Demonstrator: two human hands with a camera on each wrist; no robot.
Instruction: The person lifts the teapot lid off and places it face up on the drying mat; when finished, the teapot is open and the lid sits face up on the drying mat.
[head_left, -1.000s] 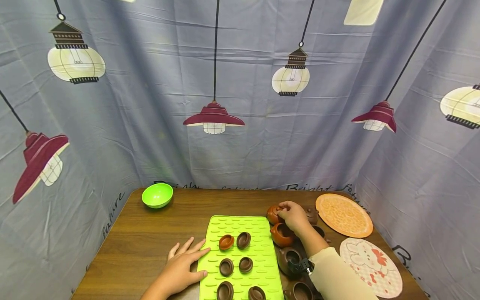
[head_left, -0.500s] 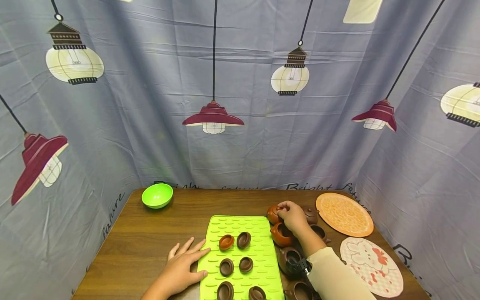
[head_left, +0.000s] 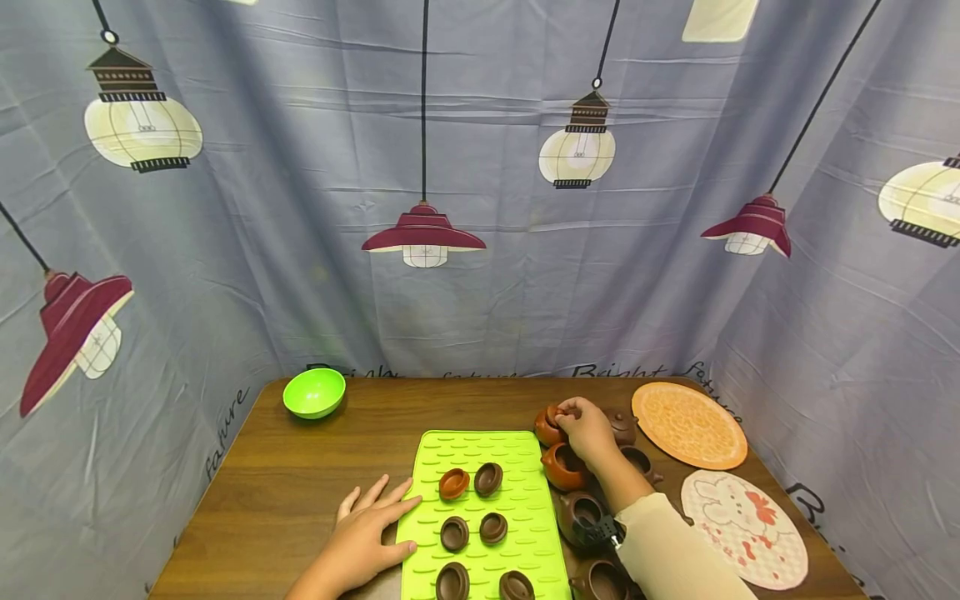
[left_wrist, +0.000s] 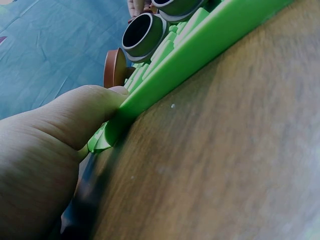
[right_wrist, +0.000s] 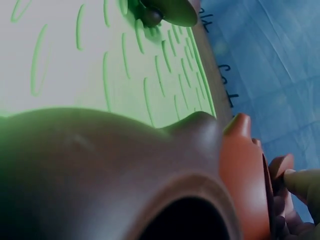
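My right hand [head_left: 588,433] pinches a reddish-brown teapot lid [head_left: 553,413] between thumb and fingers, just at the top of the far orange-red teapot [head_left: 547,430]. In the right wrist view the lid [right_wrist: 281,166] looks tilted in the grip; whether it still touches the pot is unclear. Nearer stands a lidless orange-red teapot [head_left: 562,477]. My left hand [head_left: 362,533] lies with spread fingers at the left edge of the green mat [head_left: 517,467]. Its thumb touches that edge in the left wrist view. Several upturned lids, including an orange one [head_left: 453,484], lie on the mat.
Several brown teapots line the mat's right side, among them an open one [head_left: 581,518] under my right wrist. At the right lie an orange round placemat [head_left: 690,425] and a rabbit-print one [head_left: 746,529]. A green bowl [head_left: 315,393] stands back left.
The pinched lid has tilted and shifted slightly to the left at the far teapot's top. My left hand keeps its place on the mat's edge. The head view has turned slightly.
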